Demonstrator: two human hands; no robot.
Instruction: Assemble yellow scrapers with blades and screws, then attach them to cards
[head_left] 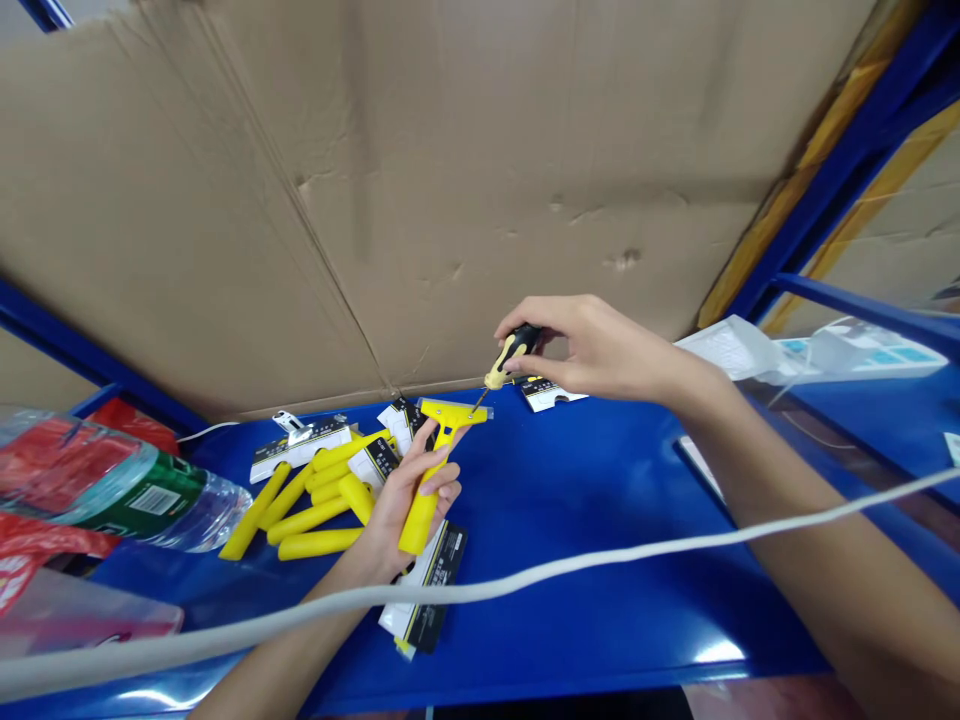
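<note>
My left hand [405, 500] grips a yellow scraper [435, 460] by its handle, head pointing away from me, above the blue shelf [585, 520]. My right hand [592, 345] holds a small screwdriver [506, 362] with a black and yellow handle. Its tip touches the scraper's head. Left of my left hand lies a pile of several yellow scraper handles [307, 505] with printed cards [300, 445].
A packaged scraper card [427, 590] lies under my left wrist. A plastic water bottle [142, 495] and red bags [45, 450] sit at the left. A white cable [600, 560] crosses the view in front. Cardboard [450, 170] backs the shelf. Papers [817, 350] lie at the right.
</note>
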